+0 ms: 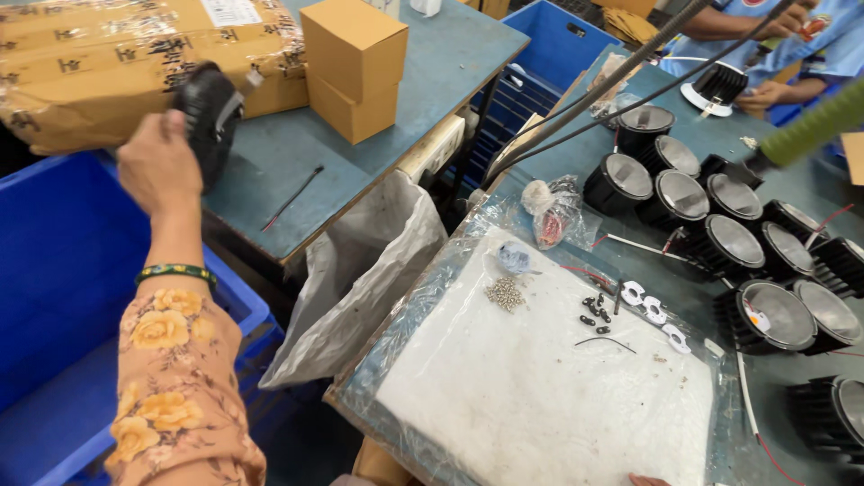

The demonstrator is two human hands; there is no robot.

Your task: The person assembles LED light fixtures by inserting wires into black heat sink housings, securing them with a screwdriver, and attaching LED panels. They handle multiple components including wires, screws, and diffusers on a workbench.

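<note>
As the black finned lamp housing is gripped by the closed left hand above the blue crate at far left, it could be dropped if the hold slackens, while only a fingertip of the right hand is seen, its state untellable.

Single head-worn view looks steeply down from close range, left hand raised upper left, white work pad lower right of it.

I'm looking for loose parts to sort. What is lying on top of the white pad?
On the white pad lie a heap of small silver screws, a few black bits, white flat washers and a thin dark wire. Clear plastic wraps it; whatever is beneath stays hidden.
</note>
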